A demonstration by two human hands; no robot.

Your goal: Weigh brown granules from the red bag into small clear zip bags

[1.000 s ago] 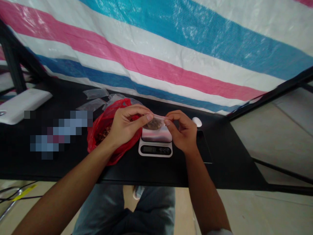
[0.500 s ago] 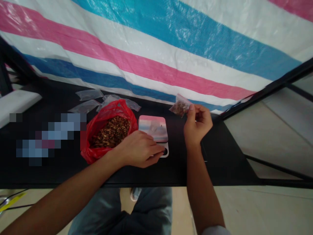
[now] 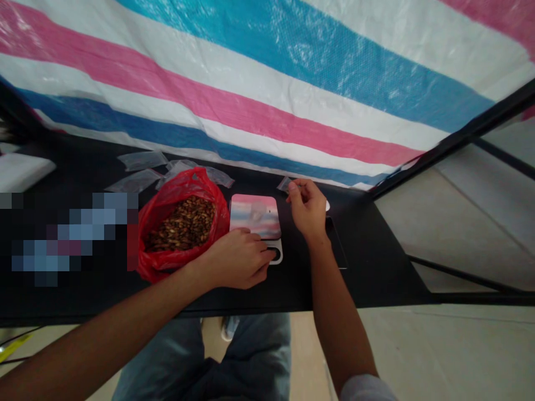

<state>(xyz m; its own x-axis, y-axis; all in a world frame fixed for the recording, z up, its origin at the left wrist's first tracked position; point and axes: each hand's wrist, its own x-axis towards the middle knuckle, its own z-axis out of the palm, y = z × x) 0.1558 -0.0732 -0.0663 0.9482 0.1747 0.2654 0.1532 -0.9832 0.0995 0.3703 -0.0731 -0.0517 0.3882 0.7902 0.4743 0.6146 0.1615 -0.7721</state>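
Small clear plastic pouch point(image 3: 285, 183) sits pinched between the thumb and forefinger of the right hand point(image 3: 307, 209), held just above the black tabletop point(image 3: 376, 267) at the far right corner of the small white digital scale point(image 3: 254, 220). What the pouch contains cannot be told. The left hand point(image 3: 238, 259) lies on the near end of the scale, its fingers stretched loosely over the display and closed on nothing. The scale's shiny weighing plate mirrors the stripes above it.

Just left of the scale, touching the left wrist, a crumpled red plastic bag point(image 3: 167, 262) stands open and full of brown seeds point(image 3: 184, 225). Behind it, several flat clear plastic pouches point(image 3: 142, 160) lie scattered near the table's back edge. A small white rounded object point(image 3: 327, 206) peeks out behind the right hand.

A woven tarpaulin in pink, white and blue stripes point(image 3: 267, 83) hangs along the whole back of the table. To the right, black metal frame bars point(image 3: 451, 139) cross over a pale concrete floor point(image 3: 468, 223). Blue jeans point(image 3: 259, 356) show below the table's near edge.
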